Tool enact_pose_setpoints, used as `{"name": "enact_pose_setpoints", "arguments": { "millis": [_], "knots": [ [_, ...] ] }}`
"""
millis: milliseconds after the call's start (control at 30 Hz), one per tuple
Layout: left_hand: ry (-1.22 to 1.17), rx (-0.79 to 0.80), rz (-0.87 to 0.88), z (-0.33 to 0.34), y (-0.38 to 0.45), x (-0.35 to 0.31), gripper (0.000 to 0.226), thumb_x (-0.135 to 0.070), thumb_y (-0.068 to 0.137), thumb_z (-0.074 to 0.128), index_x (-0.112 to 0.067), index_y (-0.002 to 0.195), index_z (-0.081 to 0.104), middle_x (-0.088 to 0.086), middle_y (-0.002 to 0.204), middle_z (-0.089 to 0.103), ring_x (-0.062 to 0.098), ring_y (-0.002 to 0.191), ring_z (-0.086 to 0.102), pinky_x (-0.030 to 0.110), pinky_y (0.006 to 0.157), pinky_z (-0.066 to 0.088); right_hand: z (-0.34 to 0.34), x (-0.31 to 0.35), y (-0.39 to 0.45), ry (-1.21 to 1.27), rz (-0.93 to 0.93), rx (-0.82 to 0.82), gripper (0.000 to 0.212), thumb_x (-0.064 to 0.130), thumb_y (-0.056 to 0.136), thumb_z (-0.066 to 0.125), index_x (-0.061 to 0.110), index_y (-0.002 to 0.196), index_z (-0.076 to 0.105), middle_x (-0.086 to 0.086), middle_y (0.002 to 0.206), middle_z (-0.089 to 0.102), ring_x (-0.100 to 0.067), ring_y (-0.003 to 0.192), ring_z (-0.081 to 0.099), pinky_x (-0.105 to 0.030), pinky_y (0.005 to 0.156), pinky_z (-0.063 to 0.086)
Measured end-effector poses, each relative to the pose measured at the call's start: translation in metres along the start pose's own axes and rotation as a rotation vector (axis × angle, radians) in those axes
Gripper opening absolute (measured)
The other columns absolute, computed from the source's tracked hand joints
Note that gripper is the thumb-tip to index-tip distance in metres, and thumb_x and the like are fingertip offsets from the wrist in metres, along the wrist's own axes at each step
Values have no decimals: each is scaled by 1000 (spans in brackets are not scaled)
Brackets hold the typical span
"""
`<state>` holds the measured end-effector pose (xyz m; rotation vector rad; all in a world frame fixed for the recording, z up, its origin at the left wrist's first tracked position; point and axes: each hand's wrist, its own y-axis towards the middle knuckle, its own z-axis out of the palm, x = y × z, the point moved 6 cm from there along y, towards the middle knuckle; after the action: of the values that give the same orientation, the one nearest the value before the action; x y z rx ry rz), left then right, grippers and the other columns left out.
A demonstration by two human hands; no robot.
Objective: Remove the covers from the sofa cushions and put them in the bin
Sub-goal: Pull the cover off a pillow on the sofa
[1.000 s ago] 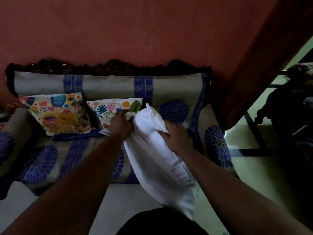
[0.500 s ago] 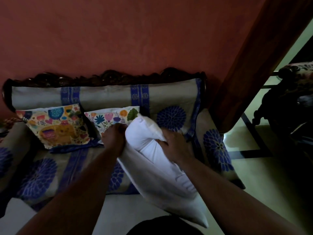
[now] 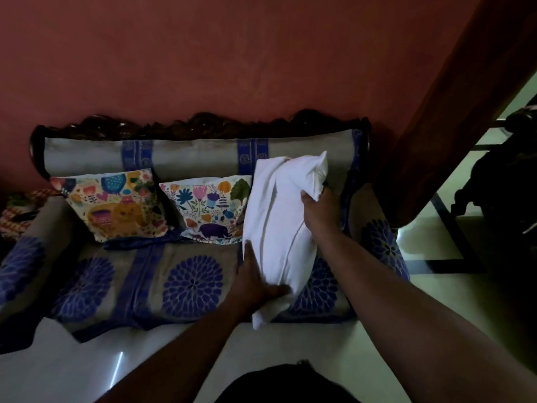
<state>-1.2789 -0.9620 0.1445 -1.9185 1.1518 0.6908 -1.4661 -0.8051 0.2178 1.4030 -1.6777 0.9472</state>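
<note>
A red wall (image 3: 203, 53) is rising behind both hands, and a pale shiny floor (image 3: 290, 350) is lying under the forearms. The sofa (image 3: 139, 286), grey with blue flowers, is standing beyond the hands. The bare white cushion (image 3: 279, 228) is leaning on its seat between them. The left hand (image 3: 252, 280) is pressing its lower edge with straight fingers; the right hand (image 3: 318, 209) is gripping its upper corner. Left of both hands, two covered cushions, the elephant one (image 3: 116, 207) and the flowered one (image 3: 209, 207), are resting against the backrest.

Both hands hold a bare white cushion (image 3: 279, 228) upright on a blue-flowered sofa (image 3: 191, 283), left hand (image 3: 255, 283) low, right hand (image 3: 319, 210) high, beside two patterned cushions (image 3: 209, 207).
</note>
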Motion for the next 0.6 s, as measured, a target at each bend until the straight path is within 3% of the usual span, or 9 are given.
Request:
{"name": "enact_pose_setpoints", "arguments": {
  "millis": [67, 133, 167, 267, 333, 367, 433, 467, 600],
  "knots": [
    [-100, -101, 9, -17, 6, -7, 101, -44, 70, 82, -22, 154, 30, 3, 135, 51, 25, 125, 53, 23, 90, 45, -5, 2, -5, -72, 32, 27, 61, 41, 97, 61, 6, 143, 42, -18, 138, 56, -38, 124, 56, -41, 98, 46],
    [-173, -274, 8, -42, 14, -16, 50, -17, 84, 70, -23, 133, 58, -6, 100, 66, 22, 91, 69, 16, 63, 46, -11, 7, -15, -301, -42, 51, 77, 45, 99, 56, 5, 155, 22, -21, 148, 47, -39, 129, 51, -42, 99, 44],
    [-198, -338, 26, -56, 20, -19, 37, -10, 85, 66, -23, 120, 66, -9, 86, 68, 21, 81, 70, 15, 57, 46, -14, 11, -21, -468, -136, 36, 82, 49, 99, 54, 7, 157, 16, -22, 150, 42, -41, 129, 50, -44, 99, 45],
    [-208, -392, 105, -84, 38, -32, 29, -3, 81, 66, -30, 91, 73, -17, 71, 67, 10, 69, 68, 24, 63, 55, -10, 29, -50, -733, -572, -11, 84, 64, 93, 52, 20, 158, 21, -17, 153, 30, -39, 134, 37, -52, 102, 39],
    [-187, -297, 170, -88, 47, -47, 32, -1, 83, 64, -32, 83, 70, -13, 70, 69, 1, 64, 65, 27, 65, 56, 11, 36, -75, -680, -928, 221, 83, 74, 88, 47, 28, 155, 31, -9, 154, 33, -33, 139, 32, -51, 108, 31],
    [-171, -235, 216, -87, 48, -57, 32, 1, 85, 62, -30, 82, 71, -10, 72, 70, -2, 64, 65, 22, 64, 55, 21, 35, -84, -670, -1015, 389, 82, 77, 87, 44, 30, 154, 33, -7, 152, 38, -31, 139, 36, -50, 109, 30],
    [-130, -163, 268, -91, 49, -67, 30, 3, 85, 60, -24, 84, 73, -5, 76, 71, -8, 64, 63, 12, 62, 50, 35, 26, -87, -654, -936, 621, 85, 79, 85, 47, 33, 155, 30, -4, 149, 46, -28, 131, 48, -45, 107, 38],
    [-112, -152, 276, -94, 50, -68, 30, 3, 84, 60, -23, 85, 74, -4, 77, 72, -9, 65, 63, 9, 62, 48, 36, 22, -85, -617, -864, 641, 89, 79, 83, 51, 32, 155, 29, -3, 149, 46, -27, 128, 51, -43, 103, 43],
    [-248, -119, 249, -107, 50, -53, 38, 6, 88, 58, -27, 81, 74, -5, 74, 75, 4, 71, 69, 24, 69, 55, 36, 9, -105, -461, -934, 462, 84, 77, 85, 49, 20, 147, 43, -5, 143, 44, -24, 124, 50, -38, 93, 49]
  ]
}}
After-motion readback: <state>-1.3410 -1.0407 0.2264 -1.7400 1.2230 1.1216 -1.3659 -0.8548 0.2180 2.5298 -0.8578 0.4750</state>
